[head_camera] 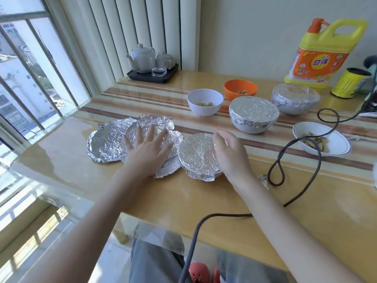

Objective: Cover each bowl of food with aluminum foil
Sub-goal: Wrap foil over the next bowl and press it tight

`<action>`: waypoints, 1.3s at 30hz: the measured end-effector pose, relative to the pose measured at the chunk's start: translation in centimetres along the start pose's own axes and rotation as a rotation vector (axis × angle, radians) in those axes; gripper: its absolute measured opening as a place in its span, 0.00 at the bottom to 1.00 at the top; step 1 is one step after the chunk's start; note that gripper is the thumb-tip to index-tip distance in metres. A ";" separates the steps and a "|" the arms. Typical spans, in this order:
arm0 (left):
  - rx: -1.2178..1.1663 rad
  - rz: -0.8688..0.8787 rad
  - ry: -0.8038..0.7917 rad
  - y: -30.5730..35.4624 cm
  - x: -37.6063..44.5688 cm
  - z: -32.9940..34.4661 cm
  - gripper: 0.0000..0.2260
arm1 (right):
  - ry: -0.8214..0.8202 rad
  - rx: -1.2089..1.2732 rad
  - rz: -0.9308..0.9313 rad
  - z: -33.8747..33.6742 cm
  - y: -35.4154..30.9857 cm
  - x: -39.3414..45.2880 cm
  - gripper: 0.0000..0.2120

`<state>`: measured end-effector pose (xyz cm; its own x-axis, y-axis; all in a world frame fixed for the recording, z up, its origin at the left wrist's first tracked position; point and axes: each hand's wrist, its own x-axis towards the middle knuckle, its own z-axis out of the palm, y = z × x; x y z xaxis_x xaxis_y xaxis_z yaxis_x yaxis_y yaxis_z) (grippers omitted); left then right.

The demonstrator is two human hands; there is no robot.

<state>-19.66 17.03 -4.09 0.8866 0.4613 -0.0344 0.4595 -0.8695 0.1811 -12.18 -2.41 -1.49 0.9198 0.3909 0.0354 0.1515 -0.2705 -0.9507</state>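
A: Where are the loose foil sheets (106,144)?

B: Near the worktop's left edge, overlapping in a crumpled pile. The left hand (148,149) lies flat on top of them, fingers (151,132) straight and spread, pressing and gripping nothing.

A: And the right hand (229,153)?

B: It rests against the right side of the near foil-covered bowl (196,155), just beside the pile. Its fingers look loosely curved along the rim; I cannot tell whether they actually pinch the foil edge.

A: How will the foil handle?

B: I judge it very light, thin and easy to tear, but it keeps whatever crease it gets. Best lifted by an outer edge, 1 sheet at a time, then pressed down around a rim.

A: What remains?

B: 3 bowls are covered: the near one and 2 farther right (254,114) (295,98). Uncovered, each with a little food: the white bowl (205,102), the orange bowl (240,88) behind it, and the shallow rimmed dish (334,137) towards the right edge, with a dark cable (293,141) crossing it.
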 end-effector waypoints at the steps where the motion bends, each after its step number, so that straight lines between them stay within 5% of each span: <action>1: -0.037 0.030 0.009 -0.4 -0.4 0.1 0.31 | -0.001 0.012 0.007 -0.1 0.2 0.0 0.14; 4: -0.193 0.165 -0.074 -1.9 -2.0 -0.3 0.42 | 0.013 0.030 -0.018 -0.5 0.3 -0.1 0.14; 7: -0.068 0.240 -0.167 -2.9 -3.5 -0.5 0.46 | 0.019 0.037 -0.061 -0.8 -0.2 0.4 0.16; 13: -0.157 0.208 0.058 -3.9 -3.2 -0.8 0.36 | 0.050 -0.067 -0.183 -1.4 -1.8 2.9 0.14; 17: 0.042 0.012 0.111 -4.6 -2.6 -0.7 0.29 | 0.037 -0.344 -0.359 -1.6 -3.6 8.0 0.10; 21: -0.024 -0.061 0.064 -5.4 -2.6 -1.4 0.44 | -0.072 -0.890 -0.414 -0.4 -4.0 13.9 0.14; 28: -0.084 -0.225 0.006 -8.7 -1.2 -1.6 0.47 | -0.180 -1.364 -0.551 0.8 -4.8 15.4 0.09; 33: -0.145 -0.258 -0.049 -9.1 -1.0 -1.2 0.41 | -0.193 -1.315 -0.580 0.5 -4.3 14.9 0.07; 39: -0.121 -0.238 -0.061 -9.4 -0.5 -0.9 0.45 | -0.263 -1.062 -0.760 3.1 -7.7 11.6 0.06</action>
<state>-24.50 25.14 -4.87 0.7576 0.6356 -0.1485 0.6489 -0.7088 0.2767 -3.78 6.92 5.31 0.4030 0.8736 0.2726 0.9099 -0.4144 -0.0173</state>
